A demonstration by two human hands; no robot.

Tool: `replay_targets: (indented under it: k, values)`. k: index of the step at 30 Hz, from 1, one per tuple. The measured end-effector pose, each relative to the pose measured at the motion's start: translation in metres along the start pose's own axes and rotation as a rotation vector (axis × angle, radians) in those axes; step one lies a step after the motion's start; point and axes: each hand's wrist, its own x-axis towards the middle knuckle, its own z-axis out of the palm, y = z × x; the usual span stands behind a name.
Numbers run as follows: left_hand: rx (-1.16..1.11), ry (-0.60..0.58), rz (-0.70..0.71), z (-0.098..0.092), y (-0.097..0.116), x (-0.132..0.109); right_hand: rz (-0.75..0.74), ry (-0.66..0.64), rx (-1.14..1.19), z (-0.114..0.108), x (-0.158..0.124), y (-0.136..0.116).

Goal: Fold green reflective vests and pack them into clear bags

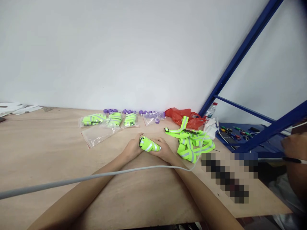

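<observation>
A rolled-up neon yellow-green reflective strap (149, 144) with silver stripes is gripped between both hands above the middle of the table. My left hand (133, 147) closes on its left end, beside a black buckle part. Around the right end, my right hand (163, 149) is closed, with the palm side under the roll. A loose, unrolled reflective strap (192, 143) with black buckles lies in a heap right of my right hand. To the left of my left hand rests a flat clear zip bag (97, 136). Farther back are bagged rolled straps (94, 119).
Several purple rolls (129, 111) line the wall, near another clear bag (153, 117). A red plastic bag (183, 116) lies at the back right. A grey cable (100, 175) crosses over my forearms. Blue metal framing (244, 51) stands right, where another person's arm (296, 147) shows.
</observation>
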Motion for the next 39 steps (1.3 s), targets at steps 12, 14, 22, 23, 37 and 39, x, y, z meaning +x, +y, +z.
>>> replay_targets:
  k: [12,14,22,23,37,39]
  values:
    - [-0.605,-0.184,-0.004,-0.001,-0.003,0.003,-0.019,0.028,-0.040,-0.002,-0.008,-0.006]
    - [-0.618,-0.155,-0.020,-0.001,0.001,0.001,-0.029,0.013,-0.082,-0.001,-0.009,-0.006]
    - [-0.550,0.034,-0.058,0.004,0.013,0.000,-0.079,0.082,-0.296,0.008,-0.016,-0.004]
    - [-0.544,0.044,-0.057,0.004,0.013,0.000,-0.092,0.089,-0.303,0.008,-0.016,-0.005]
    - [-0.459,0.110,0.083,0.003,0.012,-0.001,0.331,0.221,0.442,-0.013,-0.005,-0.003]
    - [-0.435,0.102,0.087,0.002,0.014,-0.002,0.338,0.177,0.491,-0.016,-0.003,-0.003]
